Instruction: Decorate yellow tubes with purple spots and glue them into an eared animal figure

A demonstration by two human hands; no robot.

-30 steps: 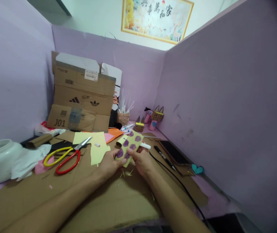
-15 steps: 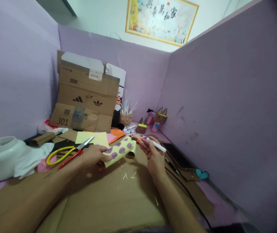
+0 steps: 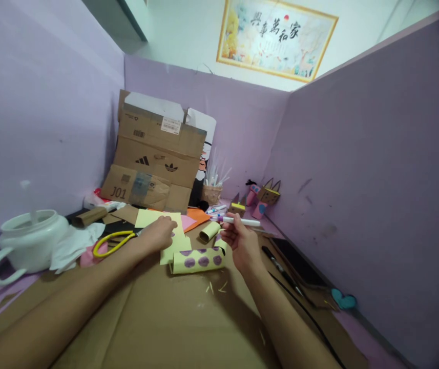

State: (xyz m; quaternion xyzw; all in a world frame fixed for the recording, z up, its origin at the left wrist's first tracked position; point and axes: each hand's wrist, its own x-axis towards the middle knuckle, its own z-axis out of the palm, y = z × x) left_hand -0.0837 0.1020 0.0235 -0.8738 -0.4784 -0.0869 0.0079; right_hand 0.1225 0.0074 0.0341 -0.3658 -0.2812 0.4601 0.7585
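A white marker with a purple end (image 3: 246, 222) is held in my right hand (image 3: 242, 246), its fingers closed round it. The yellow paper roll with purple spots (image 3: 199, 260) lies on the cardboard sheet (image 3: 173, 318), between my hands. My left hand (image 3: 162, 233) is over the yellow paper (image 3: 146, 219), fingers curled; whether they grip something is hidden. Behind the spotted roll sits a small plain yellow roll (image 3: 210, 231), and a short spotted piece (image 3: 220, 243) is beside my right fingers. Yellow-handled scissors (image 3: 113, 242) are partly covered by my left arm.
A white pot (image 3: 35, 241) and white tissue (image 3: 74, 246) are at the left. Folded cardboard (image 3: 158, 154) leans at the back near a basket of white sticks (image 3: 211, 193). A black pen (image 3: 280, 269), dark tablet (image 3: 298, 261) and black cable (image 3: 307, 312) lie at the right.
My left hand has let go of the spotted roll, which now lies on the cardboard, and has moved up to the yellow paper. My right hand still holds the marker. The view has shifted left.
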